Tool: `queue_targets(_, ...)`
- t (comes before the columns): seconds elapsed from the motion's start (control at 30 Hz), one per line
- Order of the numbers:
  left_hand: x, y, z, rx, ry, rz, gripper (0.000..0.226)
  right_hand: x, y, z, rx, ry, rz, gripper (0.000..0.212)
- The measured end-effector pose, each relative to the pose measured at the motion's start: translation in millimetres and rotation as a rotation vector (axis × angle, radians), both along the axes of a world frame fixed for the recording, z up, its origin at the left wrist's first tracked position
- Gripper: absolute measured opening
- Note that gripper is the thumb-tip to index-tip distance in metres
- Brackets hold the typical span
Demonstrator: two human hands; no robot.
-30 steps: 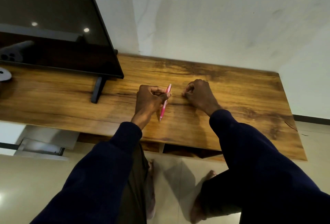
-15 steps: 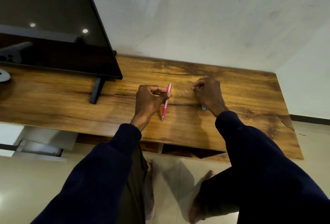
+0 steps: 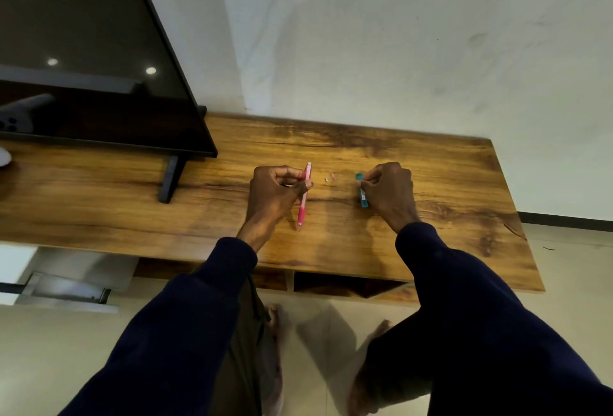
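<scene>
My left hand (image 3: 272, 193) grips a pink mechanical pencil (image 3: 304, 203) upright over the wooden table (image 3: 447, 190), its tip pointing down toward the near edge. My right hand (image 3: 389, 191) holds a small teal lead case (image 3: 361, 191) just above the tabletop, fingers curled round it. Between my hands lie two tiny pale pieces (image 3: 330, 178) on the wood. Both arms wear dark blue sleeves.
A black flat screen (image 3: 99, 83) on a stand foot (image 3: 169, 180) fills the table's left half. The wall rises right behind the table. Open shelf compartments (image 3: 345, 284) sit under the top, and my bare feet stand on the tiled floor below.
My right hand has moved right, away from the small pieces, and lifted the teal case into view. My left hand and the pencil have stayed in place.
</scene>
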State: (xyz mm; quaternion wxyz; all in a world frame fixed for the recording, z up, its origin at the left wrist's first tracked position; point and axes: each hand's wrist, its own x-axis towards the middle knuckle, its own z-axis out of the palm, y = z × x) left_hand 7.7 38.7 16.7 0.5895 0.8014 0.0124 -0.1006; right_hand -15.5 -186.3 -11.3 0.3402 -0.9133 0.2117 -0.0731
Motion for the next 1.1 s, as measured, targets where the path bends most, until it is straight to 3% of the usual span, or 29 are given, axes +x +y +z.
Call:
queue_targets(0.47,12.0,-22.4,-16.6,0.265,-0.078,0.030,0.026,3.8,-2.4,-11.0,0.030,0.006,-0.006,0.011)
queue_targets(0.67,10.1,-23.4,-23.7,0.386,-0.192,-0.030,0.025,0.5,-1.9,-10.9,0.021,-0.003,-0.027,0.031)
queue_targets(0.83,10.3,-22.9,-22.5,0.410,-0.217,-0.031,0.026,-1.0,6.0,-7.3,-0.039,0.070,-0.026,0.039)
queue_targets(1.1,10.3,-17.3,-24.6,0.374,-0.214,-0.011,0.024,-5.6,14.4,-6.3,0.029,0.030,-0.031,0.029)
